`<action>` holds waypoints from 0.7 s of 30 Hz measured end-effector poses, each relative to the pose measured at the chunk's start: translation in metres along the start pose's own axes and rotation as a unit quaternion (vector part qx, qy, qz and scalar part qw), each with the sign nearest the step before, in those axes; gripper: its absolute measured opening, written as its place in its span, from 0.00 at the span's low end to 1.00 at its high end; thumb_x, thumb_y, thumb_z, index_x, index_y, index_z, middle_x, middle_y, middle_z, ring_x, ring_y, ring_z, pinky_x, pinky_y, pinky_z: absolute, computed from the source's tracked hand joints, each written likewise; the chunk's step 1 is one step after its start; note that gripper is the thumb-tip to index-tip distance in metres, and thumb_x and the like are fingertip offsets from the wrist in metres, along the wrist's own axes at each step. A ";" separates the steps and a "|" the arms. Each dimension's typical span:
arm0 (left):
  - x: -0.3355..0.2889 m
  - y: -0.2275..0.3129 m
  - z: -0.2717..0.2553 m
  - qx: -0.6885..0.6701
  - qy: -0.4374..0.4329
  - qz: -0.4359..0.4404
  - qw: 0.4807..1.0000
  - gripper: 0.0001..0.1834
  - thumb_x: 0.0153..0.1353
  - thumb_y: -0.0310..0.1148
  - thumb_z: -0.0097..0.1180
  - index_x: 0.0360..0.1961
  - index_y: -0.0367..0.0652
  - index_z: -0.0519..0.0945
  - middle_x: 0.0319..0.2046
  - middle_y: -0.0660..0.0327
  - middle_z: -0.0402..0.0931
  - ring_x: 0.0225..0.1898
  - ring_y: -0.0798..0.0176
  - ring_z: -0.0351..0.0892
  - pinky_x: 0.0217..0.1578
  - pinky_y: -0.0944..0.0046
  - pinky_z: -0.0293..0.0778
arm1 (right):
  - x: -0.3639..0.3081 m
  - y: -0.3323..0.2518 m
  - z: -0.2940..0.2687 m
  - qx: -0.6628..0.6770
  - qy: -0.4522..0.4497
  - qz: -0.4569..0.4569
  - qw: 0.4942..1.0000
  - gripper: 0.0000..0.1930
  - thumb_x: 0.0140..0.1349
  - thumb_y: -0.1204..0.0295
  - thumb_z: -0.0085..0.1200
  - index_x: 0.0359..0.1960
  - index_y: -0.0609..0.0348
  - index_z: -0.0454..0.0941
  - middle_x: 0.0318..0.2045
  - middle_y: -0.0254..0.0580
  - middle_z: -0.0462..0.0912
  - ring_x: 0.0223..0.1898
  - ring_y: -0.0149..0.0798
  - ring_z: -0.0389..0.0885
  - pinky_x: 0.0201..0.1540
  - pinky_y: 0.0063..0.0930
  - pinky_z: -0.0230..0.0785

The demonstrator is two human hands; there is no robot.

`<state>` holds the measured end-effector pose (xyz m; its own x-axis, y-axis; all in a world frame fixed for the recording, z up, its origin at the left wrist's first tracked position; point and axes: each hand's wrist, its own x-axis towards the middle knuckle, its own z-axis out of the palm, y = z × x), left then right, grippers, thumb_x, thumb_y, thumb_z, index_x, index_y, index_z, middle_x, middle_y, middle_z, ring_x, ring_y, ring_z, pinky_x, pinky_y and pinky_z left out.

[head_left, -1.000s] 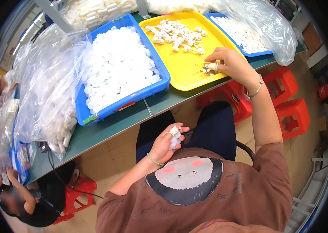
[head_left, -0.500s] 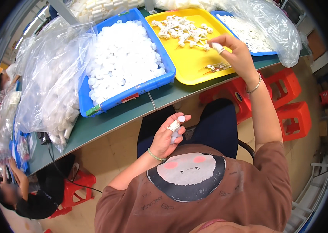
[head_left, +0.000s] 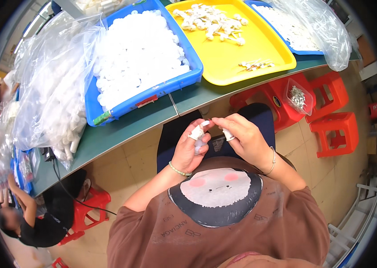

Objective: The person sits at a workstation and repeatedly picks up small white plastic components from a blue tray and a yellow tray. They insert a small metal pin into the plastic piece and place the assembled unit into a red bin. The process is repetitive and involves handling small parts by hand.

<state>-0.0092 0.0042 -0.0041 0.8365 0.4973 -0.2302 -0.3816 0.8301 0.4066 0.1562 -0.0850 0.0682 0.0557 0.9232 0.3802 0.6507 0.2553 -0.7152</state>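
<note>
In front of my body, my left hand (head_left: 186,149) is closed on white plastic caps. It pinches one white cap (head_left: 205,123) at the fingertips, and more whitish caps (head_left: 198,144) lie in the palm. My right hand (head_left: 245,137) meets it, thumb and forefinger pinched together beside that cap; whatever thin part they hold is too small to make out. White tape wraps a finger on each hand. Beyond them, a yellow tray (head_left: 224,77) holds a pile of white-headed thin parts (head_left: 213,21) and a small bunch of thin pins (head_left: 256,65).
A blue bin (head_left: 153,92) heaped with white caps stands left of the tray. Clear bags of white tubes (head_left: 57,85) lie farther left. A blue tray (head_left: 282,29) of small white pieces sits at right. Red stools (head_left: 335,134), one bearing a clear box (head_left: 298,97), and a co-worker (head_left: 41,223) are nearby.
My right hand has come down from the yellow tray to my left hand, its fingertips now at the cap. My left hand stays near my lap, still holding the caps.
</note>
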 end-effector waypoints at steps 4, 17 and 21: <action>0.000 0.000 -0.003 -0.060 0.031 -0.009 0.998 0.19 0.67 0.35 0.48 0.59 0.50 0.67 0.51 0.65 0.71 0.31 0.75 0.65 0.21 0.79 0.63 | -0.004 0.002 0.007 0.060 -0.013 0.049 0.997 0.18 0.53 0.85 0.51 0.47 0.62 0.77 0.29 0.45 0.75 0.28 0.42 0.75 0.31 0.29 0.69; 0.000 0.002 0.004 -0.003 0.064 0.004 0.998 0.23 0.65 0.35 0.52 0.60 0.48 0.66 0.55 0.65 0.70 0.29 0.77 0.65 0.20 0.82 0.61 | -0.006 0.011 0.018 0.079 0.005 0.078 0.994 0.15 0.55 0.84 0.51 0.45 0.64 0.78 0.27 0.45 0.75 0.25 0.39 0.75 0.29 0.28 0.68; 0.000 0.000 0.002 -0.006 0.069 -0.002 0.998 0.23 0.65 0.34 0.52 0.61 0.48 0.65 0.56 0.64 0.70 0.29 0.77 0.65 0.20 0.81 0.61 | -0.005 0.011 0.017 0.063 0.004 0.070 0.996 0.15 0.54 0.84 0.51 0.45 0.64 0.78 0.27 0.46 0.75 0.26 0.43 0.76 0.29 0.30 0.69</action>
<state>-0.0080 0.0034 -0.0022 0.7768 0.5227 -0.3513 -0.3830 0.8349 0.3954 0.1509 -0.0815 0.0486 0.1462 0.9500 0.2757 0.5355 0.1584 -0.8296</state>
